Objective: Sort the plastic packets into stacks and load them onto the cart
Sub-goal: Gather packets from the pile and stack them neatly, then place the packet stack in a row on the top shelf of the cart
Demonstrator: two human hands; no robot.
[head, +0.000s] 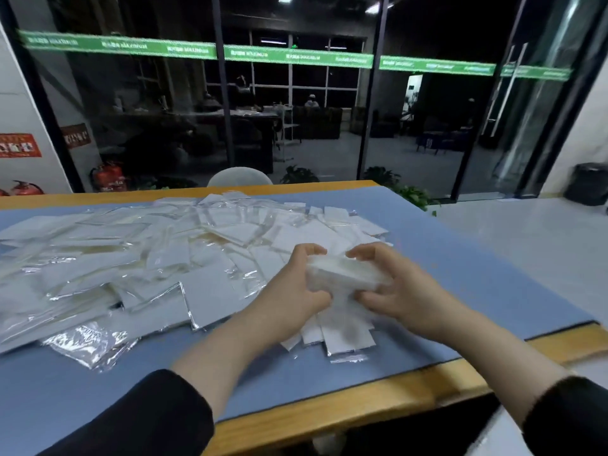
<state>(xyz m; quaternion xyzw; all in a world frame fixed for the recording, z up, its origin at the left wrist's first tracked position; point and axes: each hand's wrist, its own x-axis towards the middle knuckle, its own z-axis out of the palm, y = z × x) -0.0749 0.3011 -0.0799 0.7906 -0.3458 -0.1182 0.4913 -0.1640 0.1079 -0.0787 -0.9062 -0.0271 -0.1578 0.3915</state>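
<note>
Red extinguishers (108,179) by glass wall (296,93), black bin (589,183) rt.

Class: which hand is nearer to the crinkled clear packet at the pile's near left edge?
Left. The left hand grips the stack just right of the crinkled packet; the right hand is farther right.

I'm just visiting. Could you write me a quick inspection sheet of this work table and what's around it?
Surface: blue mat on a wooden table.
Job's things: loose plastic packets spread over the mat; small stack gripped between both hands.
Clutter: nothing seen.
Hands: left hand and right hand curled round the stack.
Cables: nothing seen.
Surroundings: glass wall, fire extinguishers, potted plants; no cart in view.
</note>
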